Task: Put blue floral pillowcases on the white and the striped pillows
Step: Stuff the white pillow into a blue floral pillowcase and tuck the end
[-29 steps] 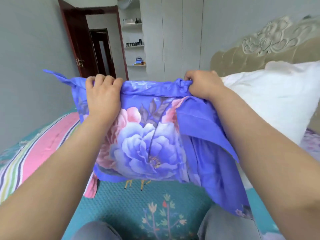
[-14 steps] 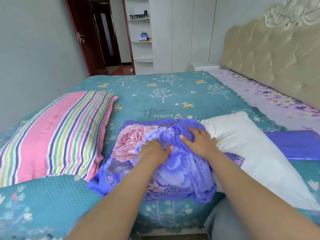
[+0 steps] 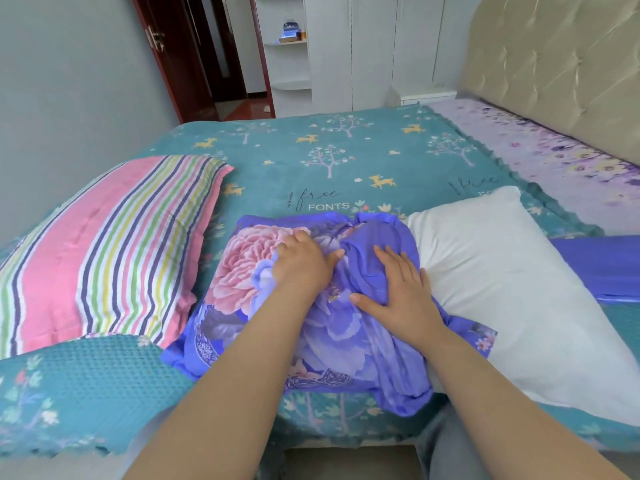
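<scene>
Where both my hands bunched the floral pillowcase [image 3: 277, 306] before, right hand [image 3: 398, 292] now flat, fingers spread, left hand [image 3: 301, 268] pressing, fingers curled, white pillow [image 3: 502, 278] alongside.

A blue floral pillowcase [image 3: 249, 271], printed with a big pink bloom and purple flowers, lies crumpled on the teal bedspread near the bed's front edge, one corner hanging over it. Its right side overlaps the left end of the white pillow [image 3: 502, 271], which lies bare and slanted across the bed. The striped pillow [image 3: 104, 251], pink with green, yellow, purple and white bands, lies uncovered to the left, just beside the pillowcase. A second blue pillowcase [image 3: 602, 268] lies flat at the right edge, partly behind the white pillow.
</scene>
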`<state>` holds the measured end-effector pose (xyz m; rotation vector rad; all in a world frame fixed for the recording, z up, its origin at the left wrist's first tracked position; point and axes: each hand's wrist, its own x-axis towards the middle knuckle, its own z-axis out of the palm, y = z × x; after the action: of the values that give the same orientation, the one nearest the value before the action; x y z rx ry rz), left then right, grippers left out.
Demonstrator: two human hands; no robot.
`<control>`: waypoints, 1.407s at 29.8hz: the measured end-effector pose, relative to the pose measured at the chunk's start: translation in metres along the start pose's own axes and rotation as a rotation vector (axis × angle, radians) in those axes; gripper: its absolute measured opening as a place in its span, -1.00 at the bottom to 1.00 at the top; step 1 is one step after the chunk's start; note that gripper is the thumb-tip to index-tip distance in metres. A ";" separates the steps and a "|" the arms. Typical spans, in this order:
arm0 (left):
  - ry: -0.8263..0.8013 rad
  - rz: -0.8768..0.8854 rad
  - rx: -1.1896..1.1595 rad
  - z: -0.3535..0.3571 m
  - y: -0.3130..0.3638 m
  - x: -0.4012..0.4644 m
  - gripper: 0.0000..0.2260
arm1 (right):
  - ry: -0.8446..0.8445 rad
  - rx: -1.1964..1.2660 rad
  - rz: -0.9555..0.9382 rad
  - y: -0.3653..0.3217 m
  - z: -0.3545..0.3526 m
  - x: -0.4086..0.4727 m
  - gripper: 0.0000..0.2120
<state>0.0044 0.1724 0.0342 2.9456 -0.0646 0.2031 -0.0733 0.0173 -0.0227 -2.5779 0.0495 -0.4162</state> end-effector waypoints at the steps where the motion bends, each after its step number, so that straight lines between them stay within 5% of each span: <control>1: -0.014 -0.005 0.060 0.002 -0.004 0.003 -0.31 | 0.002 -0.001 -0.002 0.000 0.000 0.000 -0.02; 10: -0.181 0.079 0.003 -0.016 -0.010 0.017 -0.84 | 0.000 0.006 -0.012 -0.002 0.000 0.002 -0.03; 13: -0.371 0.234 -0.059 -0.049 -0.010 0.027 -0.76 | -0.036 0.051 -0.002 -0.003 -0.002 0.001 0.03; 18: -0.441 0.311 -0.547 -0.065 0.027 0.027 -0.74 | -0.153 0.021 -0.125 -0.012 0.002 0.001 -0.01; 22: -0.450 0.333 -0.527 -0.021 0.068 0.013 -0.77 | -0.198 0.117 -0.083 -0.013 0.014 0.007 -0.13; 26: -0.386 0.327 -0.614 0.000 0.067 0.005 -0.75 | -0.116 0.267 0.079 -0.003 0.015 0.018 -0.48; 28: -0.300 0.341 -0.567 0.000 0.057 0.002 -0.74 | 0.023 0.305 0.114 -0.005 0.019 0.019 -0.46; 31: -0.003 0.384 -0.450 0.003 0.027 -0.007 -0.82 | 0.205 0.450 0.179 -0.011 0.023 0.019 -0.63; 34: 0.371 0.390 -0.094 0.005 -0.013 -0.024 -0.52 | 0.404 0.773 0.347 -0.012 0.015 0.024 -0.62; 36: 0.511 0.357 0.078 -0.003 -0.031 -0.031 -0.57 | 0.486 0.932 0.448 -0.010 0.015 0.029 -0.67; 42: 0.342 0.314 0.182 -0.005 -0.041 -0.032 -0.91 | 0.457 1.047 0.388 -0.024 0.018 0.025 -0.60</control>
<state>-0.0251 0.2147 0.0270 3.0125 -0.4824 0.7916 -0.0453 0.0439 -0.0182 -1.3743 0.3762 -0.6489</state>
